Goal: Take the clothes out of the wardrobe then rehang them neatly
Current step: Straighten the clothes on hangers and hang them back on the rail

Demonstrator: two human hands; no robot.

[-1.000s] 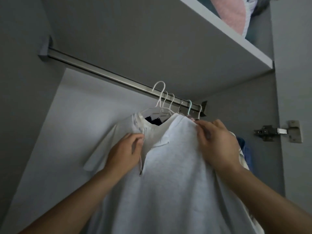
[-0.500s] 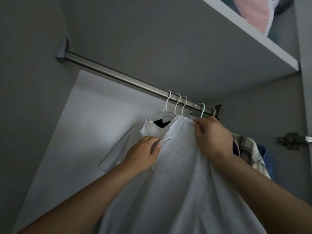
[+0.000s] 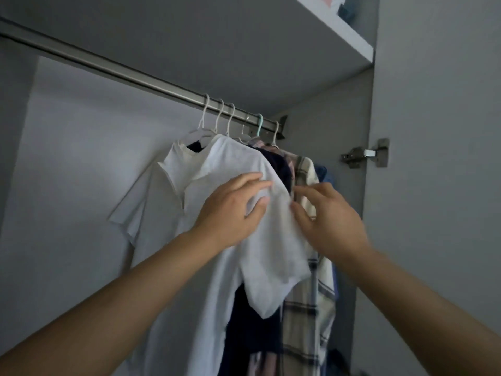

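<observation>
Nearest, left hand (image 3: 233, 210) laid on the shoulder of the white shirt (image 3: 217, 191), fingers loosely spread and holding nothing; right hand (image 3: 329, 218) just beside at the sleeve edge, fingers relaxed, unclear whether touching. Behind, dark garment (image 3: 279, 164), plaid shirt (image 3: 311, 308) and blue garment (image 3: 324, 172) packed together. Farthest up, white hangers (image 3: 219, 118) on the metal rail (image 3: 108, 69), under the shelf (image 3: 349, 39).

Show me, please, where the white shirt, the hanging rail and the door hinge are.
white shirt (image 3: 189, 191): head view, on its chest panel.
hanging rail (image 3: 113, 67): head view, on its bare middle.
door hinge (image 3: 366, 153): head view, on its metal arm.
</observation>
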